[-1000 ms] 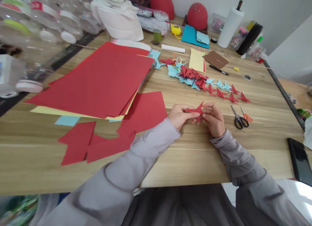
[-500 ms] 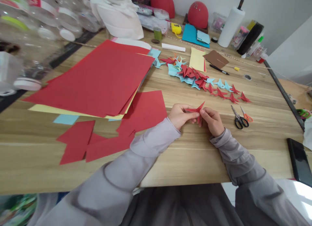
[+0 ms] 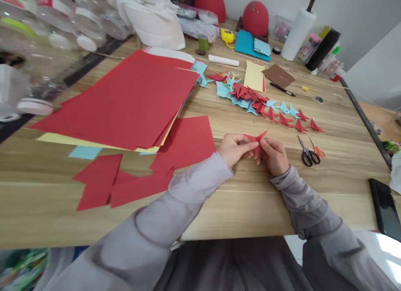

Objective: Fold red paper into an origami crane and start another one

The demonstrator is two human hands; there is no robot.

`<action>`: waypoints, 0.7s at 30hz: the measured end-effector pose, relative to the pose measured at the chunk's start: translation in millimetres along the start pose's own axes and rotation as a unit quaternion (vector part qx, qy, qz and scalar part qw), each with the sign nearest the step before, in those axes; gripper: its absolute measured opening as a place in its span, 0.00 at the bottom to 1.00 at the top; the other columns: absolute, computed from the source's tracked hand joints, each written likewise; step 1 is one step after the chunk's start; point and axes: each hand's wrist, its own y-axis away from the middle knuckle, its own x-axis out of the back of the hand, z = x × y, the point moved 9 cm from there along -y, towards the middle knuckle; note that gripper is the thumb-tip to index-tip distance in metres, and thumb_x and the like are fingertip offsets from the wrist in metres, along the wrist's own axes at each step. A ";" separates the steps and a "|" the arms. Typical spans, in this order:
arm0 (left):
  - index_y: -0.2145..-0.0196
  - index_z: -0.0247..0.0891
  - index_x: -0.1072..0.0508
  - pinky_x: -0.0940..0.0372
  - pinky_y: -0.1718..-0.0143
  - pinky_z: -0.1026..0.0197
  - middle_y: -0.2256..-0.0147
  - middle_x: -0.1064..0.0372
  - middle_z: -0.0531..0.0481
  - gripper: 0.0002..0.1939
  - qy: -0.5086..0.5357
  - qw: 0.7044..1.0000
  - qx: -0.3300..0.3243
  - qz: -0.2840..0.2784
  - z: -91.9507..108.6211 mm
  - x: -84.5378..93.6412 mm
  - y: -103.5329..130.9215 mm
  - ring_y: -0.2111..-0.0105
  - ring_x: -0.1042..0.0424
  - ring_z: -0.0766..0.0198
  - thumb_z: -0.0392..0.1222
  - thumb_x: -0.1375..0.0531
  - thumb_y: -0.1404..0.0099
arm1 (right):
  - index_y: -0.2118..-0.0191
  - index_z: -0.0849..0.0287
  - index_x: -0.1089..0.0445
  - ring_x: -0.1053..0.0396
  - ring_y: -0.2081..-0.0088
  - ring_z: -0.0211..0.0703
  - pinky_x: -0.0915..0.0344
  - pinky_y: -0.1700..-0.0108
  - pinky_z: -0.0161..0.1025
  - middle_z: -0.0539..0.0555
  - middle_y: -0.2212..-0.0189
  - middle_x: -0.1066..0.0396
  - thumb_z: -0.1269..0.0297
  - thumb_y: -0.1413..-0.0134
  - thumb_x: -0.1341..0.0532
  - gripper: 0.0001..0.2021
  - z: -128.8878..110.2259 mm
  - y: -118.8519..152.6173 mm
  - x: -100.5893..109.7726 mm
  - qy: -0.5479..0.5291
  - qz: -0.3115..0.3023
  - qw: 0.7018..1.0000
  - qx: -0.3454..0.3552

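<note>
Left hand (image 3: 233, 150) and right hand (image 3: 275, 156) pinch a pointed red folded-paper piece (image 3: 257, 141) between fingertips, over the wooden bench (image 3: 250, 207). Ten o'clock: a clear plastic bottle (image 3: 58, 17), its red label too blurred to read, then large red paper sheets (image 3: 131, 98); twelve to two, red and light-blue folded shapes (image 3: 258, 100); three, black-handled scissors (image 3: 308, 156).
</note>
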 end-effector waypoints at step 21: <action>0.78 0.31 0.26 0.39 0.80 0.64 0.84 0.32 0.52 0.17 0.048 0.999 0.003 0.006 0.9 -3.3 1.9 0.84 0.36 0.71 0.47 0.28 0.57 | 0.76 0.59 0.32 0.38 0.84 0.33 0.41 0.84 0.31 0.48 0.83 0.31 0.48 0.48 0.38 0.18 -5.3 2.4 -4.5 0.033 -0.001 0.999 0.004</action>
